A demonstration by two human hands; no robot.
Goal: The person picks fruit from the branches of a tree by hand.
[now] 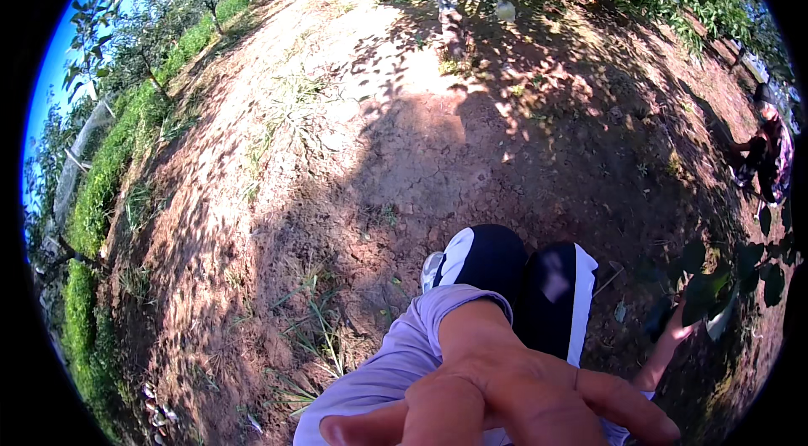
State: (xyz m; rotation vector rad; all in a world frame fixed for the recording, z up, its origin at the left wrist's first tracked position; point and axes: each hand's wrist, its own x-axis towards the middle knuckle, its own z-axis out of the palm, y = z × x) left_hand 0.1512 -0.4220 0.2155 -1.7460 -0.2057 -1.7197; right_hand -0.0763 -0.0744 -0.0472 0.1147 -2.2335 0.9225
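Close to the camera, my left hand (pixel 511 383) spreads its fingers at the bottom of the picture. I see nothing held in it; some fingertips run past the lower edge. A rolled pale lavender sleeve (pixel 379 361) covers the arm behind it. At the lower right, my right hand (pixel 680 323) is beside dark green leaves (pixel 707 288), which partly cover it. Whether it grips anything is hidden. My bent knees (pixel 492 256) in black trousers with white side stripes are beyond the left hand, with one shoe (pixel 432 270) showing.
Dry, cracked soil (pixel 429 174) lies before me, with grass tufts (pixel 322 326) at left. A fruit tree trunk (pixel 449 10) stands ahead, a pale round fruit (pixel 505 10) hanging beside it. Another person (pixel 770 149) is at far right. A green hedge-like strip (pixel 101 193) runs along the left.
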